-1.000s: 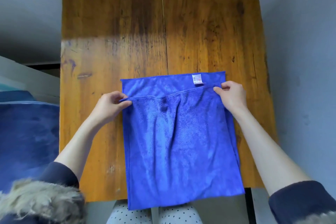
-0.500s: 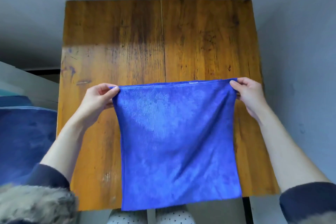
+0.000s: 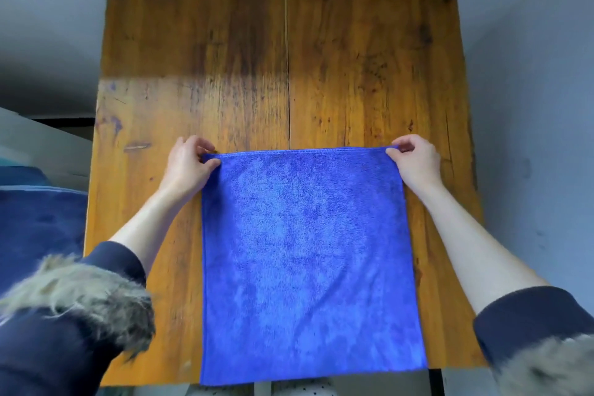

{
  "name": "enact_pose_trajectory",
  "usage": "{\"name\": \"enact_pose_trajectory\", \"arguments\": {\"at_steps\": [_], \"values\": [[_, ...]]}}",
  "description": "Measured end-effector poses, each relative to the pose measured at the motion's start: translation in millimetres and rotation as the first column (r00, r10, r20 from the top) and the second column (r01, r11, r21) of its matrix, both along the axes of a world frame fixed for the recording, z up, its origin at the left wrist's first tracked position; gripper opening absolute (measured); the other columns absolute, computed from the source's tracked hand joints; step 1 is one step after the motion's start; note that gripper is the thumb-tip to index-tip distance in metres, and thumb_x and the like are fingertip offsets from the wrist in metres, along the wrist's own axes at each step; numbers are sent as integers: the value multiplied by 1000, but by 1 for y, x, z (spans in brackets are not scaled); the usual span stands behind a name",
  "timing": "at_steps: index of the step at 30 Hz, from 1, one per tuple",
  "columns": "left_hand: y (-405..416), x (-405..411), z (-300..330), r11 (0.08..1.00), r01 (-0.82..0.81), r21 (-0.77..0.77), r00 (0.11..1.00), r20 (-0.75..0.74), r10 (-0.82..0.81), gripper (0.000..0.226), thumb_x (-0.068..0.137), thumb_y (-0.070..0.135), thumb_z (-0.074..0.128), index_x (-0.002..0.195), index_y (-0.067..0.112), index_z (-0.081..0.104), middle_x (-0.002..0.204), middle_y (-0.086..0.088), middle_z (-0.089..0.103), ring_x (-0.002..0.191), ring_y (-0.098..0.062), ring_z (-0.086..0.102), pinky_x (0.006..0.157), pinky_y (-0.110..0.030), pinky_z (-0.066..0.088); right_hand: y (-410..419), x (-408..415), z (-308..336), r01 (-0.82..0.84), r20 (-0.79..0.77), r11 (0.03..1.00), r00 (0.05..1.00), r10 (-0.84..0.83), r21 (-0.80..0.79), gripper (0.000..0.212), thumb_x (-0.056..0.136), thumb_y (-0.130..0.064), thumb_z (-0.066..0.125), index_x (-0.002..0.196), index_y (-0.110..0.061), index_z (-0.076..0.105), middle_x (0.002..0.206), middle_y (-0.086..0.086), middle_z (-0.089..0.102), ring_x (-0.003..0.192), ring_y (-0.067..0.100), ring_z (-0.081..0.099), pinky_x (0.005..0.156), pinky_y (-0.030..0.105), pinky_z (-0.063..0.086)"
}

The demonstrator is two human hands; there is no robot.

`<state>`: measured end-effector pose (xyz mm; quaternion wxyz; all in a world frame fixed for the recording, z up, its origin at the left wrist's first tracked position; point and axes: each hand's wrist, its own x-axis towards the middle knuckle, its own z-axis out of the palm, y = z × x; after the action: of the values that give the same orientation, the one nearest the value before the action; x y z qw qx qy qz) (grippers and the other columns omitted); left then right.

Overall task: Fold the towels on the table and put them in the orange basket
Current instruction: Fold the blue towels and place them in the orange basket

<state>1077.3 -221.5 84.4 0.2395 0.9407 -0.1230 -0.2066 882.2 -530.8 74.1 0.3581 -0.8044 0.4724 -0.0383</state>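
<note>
Both hands pinch the far corners of the blue towel [image 3: 305,260]: our left hand [image 3: 188,164] is closed on the far-left corner between thumb and fingers, our right hand [image 3: 414,159] closed the same way on the far-right one, and the far edge runs taut and straight between them. From there the cloth lies flat on the wooden table [image 3: 353,74], its near edge hanging just over the table's near side. We cannot see the orange basket from here, nor any other towel. The risks, as we judge them: if one hand lets go early, the top layer could slide and the edges come out of line; a pull toward the near side could drag the overhanging edge, and the whole towel, off the table; uneven tension could leave a skewed, creased fold.
</note>
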Motion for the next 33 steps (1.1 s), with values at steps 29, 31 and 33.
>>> {"name": "enact_pose_trajectory", "arguments": {"at_steps": [29,31,33], "values": [[100,-6,135,857,-119,-502,724,-635,-271,17,86,16,61,92,2,66,90,-7,71,88,-17,65,75,-20,52,43,-68,176,-144,119,865,988,98,480,14,87,-16,63,94,-5,69,98,11,69,97,24,58,91,42,43],[111,-6,152,794,-156,-587,757,-587,-286,29,83,26,60,97,2,67,100,-12,71,94,-19,64,83,-26,50,53,-69,196,-161,204,851,977,65,500,14,88,-18,60,93,-7,67,96,10,68,97,25,57,90,42,41],[120,-7,168,741,-158,-653,790,-533,-302,36,85,31,56,102,2,68,110,-14,68,102,-21,63,90,-33,46,64,-68,213,-176,285,845,958,29,505,11,88,-20,60,88,-12,68,90,5,68,91,21,56,82,38,39]]}}
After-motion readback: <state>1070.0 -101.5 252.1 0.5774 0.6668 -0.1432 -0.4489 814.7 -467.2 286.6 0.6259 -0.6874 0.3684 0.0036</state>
